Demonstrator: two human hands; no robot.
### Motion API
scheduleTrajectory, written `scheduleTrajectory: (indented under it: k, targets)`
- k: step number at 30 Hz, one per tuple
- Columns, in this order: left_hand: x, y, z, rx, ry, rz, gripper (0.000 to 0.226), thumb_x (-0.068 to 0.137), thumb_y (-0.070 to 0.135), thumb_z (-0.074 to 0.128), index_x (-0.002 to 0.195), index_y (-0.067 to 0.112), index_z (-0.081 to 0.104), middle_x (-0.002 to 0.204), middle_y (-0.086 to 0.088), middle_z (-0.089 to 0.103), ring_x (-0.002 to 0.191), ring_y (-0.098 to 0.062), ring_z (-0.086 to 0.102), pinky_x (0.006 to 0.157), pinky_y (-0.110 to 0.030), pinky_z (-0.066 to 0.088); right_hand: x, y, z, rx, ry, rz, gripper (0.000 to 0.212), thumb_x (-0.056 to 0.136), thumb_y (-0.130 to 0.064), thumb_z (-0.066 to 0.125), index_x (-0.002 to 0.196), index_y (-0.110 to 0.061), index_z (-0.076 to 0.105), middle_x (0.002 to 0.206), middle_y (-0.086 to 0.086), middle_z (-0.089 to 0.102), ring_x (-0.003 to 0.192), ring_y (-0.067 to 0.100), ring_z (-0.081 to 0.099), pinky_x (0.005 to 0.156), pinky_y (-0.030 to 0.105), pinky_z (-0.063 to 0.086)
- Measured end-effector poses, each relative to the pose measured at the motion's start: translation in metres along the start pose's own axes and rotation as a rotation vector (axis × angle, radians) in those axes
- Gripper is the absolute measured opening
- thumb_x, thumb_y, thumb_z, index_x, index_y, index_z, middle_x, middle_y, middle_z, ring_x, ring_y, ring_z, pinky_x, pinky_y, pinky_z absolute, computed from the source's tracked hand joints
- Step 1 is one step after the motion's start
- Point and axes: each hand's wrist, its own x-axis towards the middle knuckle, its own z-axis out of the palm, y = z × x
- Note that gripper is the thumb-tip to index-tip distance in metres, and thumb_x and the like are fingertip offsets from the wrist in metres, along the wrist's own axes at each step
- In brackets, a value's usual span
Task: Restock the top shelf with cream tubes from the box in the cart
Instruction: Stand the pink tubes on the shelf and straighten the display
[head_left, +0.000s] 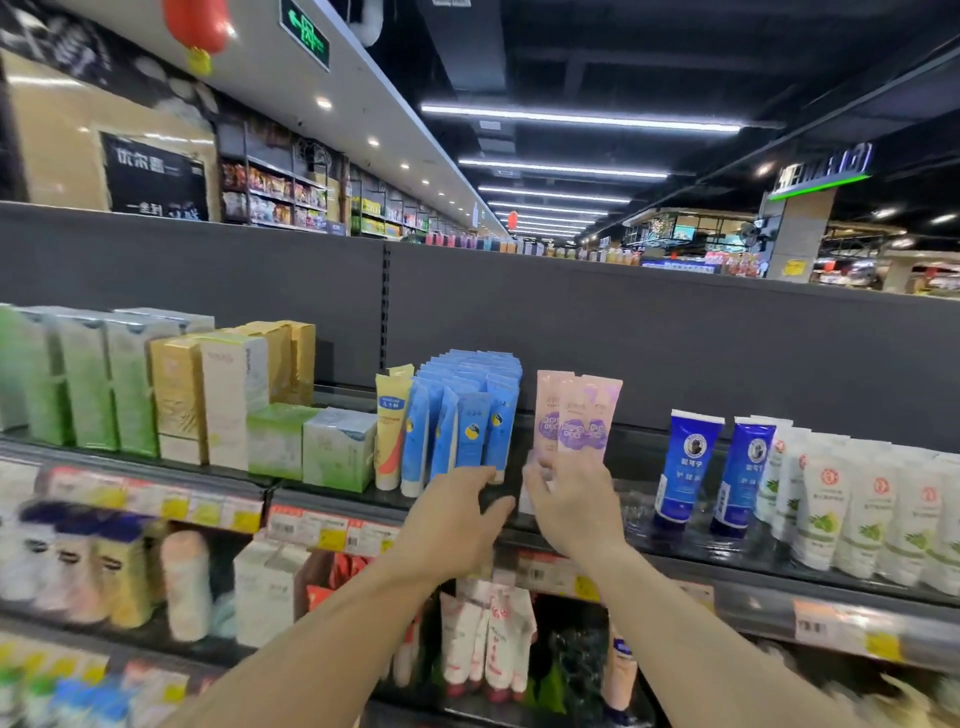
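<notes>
while gripped — pink tubes upright, caps down

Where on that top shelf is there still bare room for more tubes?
The widest bare stretch lies between the pink tubes the right hand holds and the dark blue tubes. A narrow gap separates the pink tubes from the light blue tubes, near the left hand. Elsewhere, boxes and white tubes crowd it.
</notes>
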Motion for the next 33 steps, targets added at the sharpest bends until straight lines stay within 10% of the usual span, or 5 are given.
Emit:
scheduleTrajectory:
  k: [4, 11, 21, 33]
  targets:
    - [-0.043, -0.050, -0.047, 0.256, 0.029, 0.017, 0.036, 0.094, 0.044, 0.050, 0.124, 0.025, 0.057, 0.127, 0.002, 0.060, 0.123, -0.021, 0.051, 0.104, -0.039, 0.041, -0.035, -0.062, 0.034, -0.030, -0.031, -0.092, 0.052, 0.088, -0.053, 0.036, 0.097, -0.016, 0.071, 0.094, 0.005, 0.066, 0.098, 0.029, 0.060, 0.085, 0.040, 0.046]
    - [-0.175, -0.191, -0.178, 0.636, -0.087, -0.335, 0.070, 0.097, 0.059, 0.023, 0.155, 0.023, 0.007, 0.164, 0.000, -0.001, 0.150, -0.028, -0.006, 0.119, -0.049, 0.002, -0.142, -0.251, 0.124, -0.135, -0.419, -0.176, 0.059, 0.097, -0.057, 0.025, 0.146, -0.028, 0.036, 0.155, 0.004, 0.031, 0.145, 0.028, 0.018, 0.118, 0.047, 0.017]
    - [-0.323, -0.339, -0.346, 0.728, -0.001, -0.652, 0.069, 0.096, 0.059, 0.027, 0.154, 0.023, 0.015, 0.163, -0.003, 0.009, 0.149, -0.029, 0.000, 0.119, -0.052, 0.006, -0.245, -0.467, 0.237, -0.036, -0.687, -0.371, 0.060, 0.099, -0.055, 0.029, 0.152, -0.027, 0.027, 0.162, 0.004, 0.017, 0.149, 0.027, 0.008, 0.121, 0.049, 0.005]
    - [-0.369, -0.495, -0.372, 0.775, -0.043, -0.916, 0.071, 0.096, 0.061, 0.029, 0.154, 0.022, 0.016, 0.163, -0.003, 0.011, 0.150, -0.028, 0.002, 0.120, -0.051, 0.004, -0.278, -0.562, 0.394, -0.019, -0.875, -0.490, 0.066, 0.098, -0.055, 0.034, 0.154, -0.026, 0.017, 0.163, 0.001, 0.011, 0.150, 0.025, 0.002, 0.121, 0.048, 0.004]
